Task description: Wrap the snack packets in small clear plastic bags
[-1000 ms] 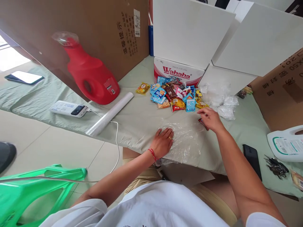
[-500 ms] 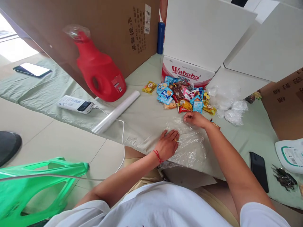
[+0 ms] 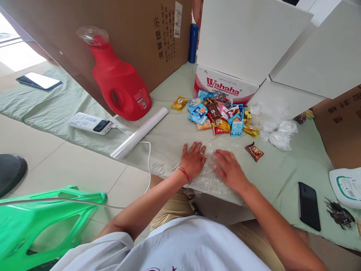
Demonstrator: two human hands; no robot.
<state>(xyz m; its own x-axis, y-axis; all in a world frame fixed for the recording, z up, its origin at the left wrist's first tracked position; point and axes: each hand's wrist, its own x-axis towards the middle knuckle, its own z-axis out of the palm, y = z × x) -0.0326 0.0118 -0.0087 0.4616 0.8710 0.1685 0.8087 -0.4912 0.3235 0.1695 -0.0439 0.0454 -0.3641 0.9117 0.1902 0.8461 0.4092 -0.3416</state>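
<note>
Left hand (image 3: pixel 194 159): flat, fingers spread, pinning plastic sheet (image 3: pixel 214 180) at near table edge
Right hand (image 3: pixel 229 170): flat, blurred, empty, pressing the sheet's right part
Advice: smooth outward with even pressure, clear of snack packet (image 3: pixel 254 151)

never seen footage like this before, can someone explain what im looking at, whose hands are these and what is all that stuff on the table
The picture comes from a camera worn on a person's head, looking forward and down, so the arms reaching in from below are the wearer's own. There is no machine here, only two bare hands.

The left hand, with a red cord at the wrist and a ring, lies flat on a clear plastic bag at the table's near edge. The right hand presses flat on the same bag. Neither hand grips anything.

The table has a pale green cloth. On it lie a pile of small snack packets, one brown snack packet apart from the pile, a red detergent jug, a roll of plastic bags, a white power bank and a black phone.
</note>
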